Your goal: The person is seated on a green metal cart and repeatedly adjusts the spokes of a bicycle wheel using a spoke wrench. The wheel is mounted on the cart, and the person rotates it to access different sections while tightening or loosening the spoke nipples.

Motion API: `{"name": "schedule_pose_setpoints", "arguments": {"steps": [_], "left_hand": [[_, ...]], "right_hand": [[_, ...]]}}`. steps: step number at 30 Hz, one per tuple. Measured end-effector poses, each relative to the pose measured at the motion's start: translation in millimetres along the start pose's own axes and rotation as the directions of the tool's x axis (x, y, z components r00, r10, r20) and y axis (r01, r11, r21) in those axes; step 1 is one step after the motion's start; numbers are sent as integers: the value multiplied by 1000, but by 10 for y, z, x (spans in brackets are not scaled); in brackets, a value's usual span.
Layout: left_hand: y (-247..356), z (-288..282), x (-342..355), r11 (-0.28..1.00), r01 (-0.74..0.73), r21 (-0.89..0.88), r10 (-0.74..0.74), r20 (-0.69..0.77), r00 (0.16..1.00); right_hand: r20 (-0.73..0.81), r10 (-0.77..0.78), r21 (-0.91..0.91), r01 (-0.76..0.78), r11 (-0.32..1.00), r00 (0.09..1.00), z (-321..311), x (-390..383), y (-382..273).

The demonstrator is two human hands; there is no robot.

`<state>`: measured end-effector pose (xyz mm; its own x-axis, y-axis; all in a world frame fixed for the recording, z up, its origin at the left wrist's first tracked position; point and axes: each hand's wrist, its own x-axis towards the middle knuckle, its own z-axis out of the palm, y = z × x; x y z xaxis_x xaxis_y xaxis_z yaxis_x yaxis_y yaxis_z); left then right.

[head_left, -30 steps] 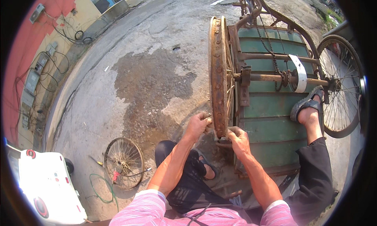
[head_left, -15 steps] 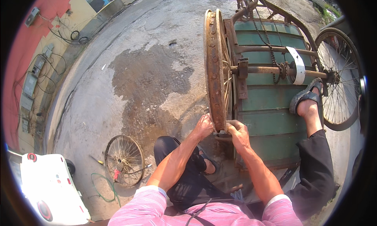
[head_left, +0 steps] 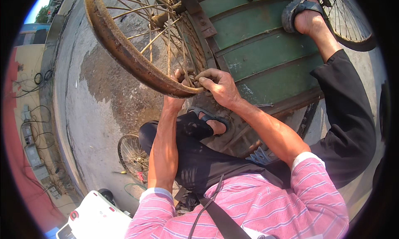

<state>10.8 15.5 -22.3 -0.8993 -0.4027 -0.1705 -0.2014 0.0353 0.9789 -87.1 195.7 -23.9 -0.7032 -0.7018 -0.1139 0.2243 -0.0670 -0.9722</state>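
A rusty spoked wheel [head_left: 120, 48] stands beside the green ridged metal cart bed [head_left: 262, 52], its rim lowest at my hands. My left hand [head_left: 178, 83] reaches up behind the rim, fingers curled round it among the spokes and partly hidden. My right hand [head_left: 219, 88] is closed at the inner side of the rim just right of it, thumb and forefinger together on a small part that I cannot make out. Below it, a thin metal tool [head_left: 262, 105] lies along the cart's edge.
My sandaled foot [head_left: 305, 16] rests up on the cart near its far wheel [head_left: 345, 27]. A loose spoked wheel [head_left: 131, 153] with a red-handled piece lies on the concrete. A white vehicle [head_left: 95, 218] stands at lower left, beside a wall with wires [head_left: 33, 156].
My view has tipped and turned, so the wheel now shows its spokes from the side and sits higher in the picture. Both my hands remain at the bottom of the rim.
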Motion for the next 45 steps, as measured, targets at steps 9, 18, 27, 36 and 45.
{"name": "schedule_pose_setpoints", "arguments": {"steps": [9, 18, 27, 36, 45], "left_hand": [[37, -70, 74, 999, 38, -26, -38, 18, 999], [222, -88, 111, 982, -2, 190, -20, 111, 994], [55, -220, 126, 985, 138, -98, -109, 257, 960], [246, -132, 154, 909, 51, 415, -158, 229, 961], [-10, -329, 151, 896, -119, 429, -6, 280, 960]], "right_hand": [[-34, 76, 79, -73, 994, 997, -54, 43, 155], [-48, 66, 27, -65, 998, 997, -84, 52, 143], [-65, 100, 66, -95, 993, 993, -67, 65, 193], [-60, 79, 34, -78, 996, 995, -49, 54, 149], [-46, 106, 37, -105, 994, 993, -59, 80, 202]]}}
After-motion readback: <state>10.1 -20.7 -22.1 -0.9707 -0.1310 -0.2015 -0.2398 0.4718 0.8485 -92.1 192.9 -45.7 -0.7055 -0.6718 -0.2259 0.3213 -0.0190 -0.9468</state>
